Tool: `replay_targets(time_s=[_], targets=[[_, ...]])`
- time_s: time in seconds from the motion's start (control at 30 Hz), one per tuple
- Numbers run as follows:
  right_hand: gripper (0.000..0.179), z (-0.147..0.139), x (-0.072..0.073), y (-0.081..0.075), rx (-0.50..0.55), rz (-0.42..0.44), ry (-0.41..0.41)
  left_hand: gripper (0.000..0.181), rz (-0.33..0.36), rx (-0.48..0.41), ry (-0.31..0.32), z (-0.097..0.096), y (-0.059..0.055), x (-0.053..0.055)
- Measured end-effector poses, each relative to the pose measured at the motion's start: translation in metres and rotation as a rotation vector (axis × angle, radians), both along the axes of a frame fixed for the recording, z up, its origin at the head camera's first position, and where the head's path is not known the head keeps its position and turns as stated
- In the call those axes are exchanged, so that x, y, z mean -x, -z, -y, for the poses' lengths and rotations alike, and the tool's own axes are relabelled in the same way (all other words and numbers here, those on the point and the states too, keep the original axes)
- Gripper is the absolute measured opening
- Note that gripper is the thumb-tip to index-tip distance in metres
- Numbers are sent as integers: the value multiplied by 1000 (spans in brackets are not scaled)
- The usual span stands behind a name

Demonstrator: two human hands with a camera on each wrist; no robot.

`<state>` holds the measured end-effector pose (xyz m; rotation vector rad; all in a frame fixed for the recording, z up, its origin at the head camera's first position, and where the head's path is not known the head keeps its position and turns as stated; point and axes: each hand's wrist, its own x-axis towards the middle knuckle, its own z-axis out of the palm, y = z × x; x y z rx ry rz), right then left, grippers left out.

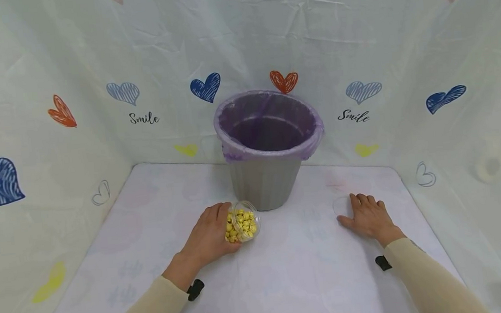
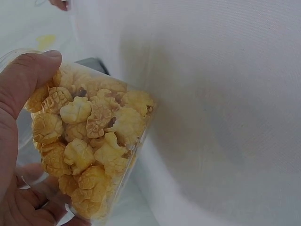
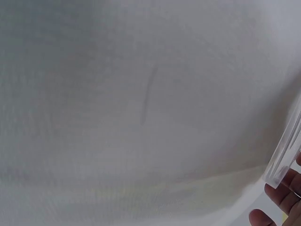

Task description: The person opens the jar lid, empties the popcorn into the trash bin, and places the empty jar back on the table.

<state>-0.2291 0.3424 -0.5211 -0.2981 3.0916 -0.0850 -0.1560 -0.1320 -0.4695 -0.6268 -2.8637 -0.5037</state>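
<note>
A clear plastic jar (image 1: 246,222) of yellow popcorn (image 2: 80,136) is near the table's middle, just in front of the bin, its mouth uncovered. My left hand (image 1: 214,231) grips it from the left side, with the thumb along one side and the fingers around the other. Over to the right, a clear round lid (image 1: 342,207) lies on the table. My right hand (image 1: 367,217) rests at the lid, fingers spread. In the right wrist view, the fingertips (image 3: 287,193) touch the lid's edge while the thumb stays apart from it.
A grey bin (image 1: 263,182) with a purple liner (image 1: 272,147) over its rim stands at the back of the white-covered table (image 1: 306,281). White sheeting (image 1: 164,44) printed with hearts encloses the back and both sides.
</note>
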Motion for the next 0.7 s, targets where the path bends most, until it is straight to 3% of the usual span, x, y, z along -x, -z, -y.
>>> replay_targets(time_s=[0.7], targets=[[94,-7,2,4,-16,-1,-25,107,-25,15,-2,0,0,1]])
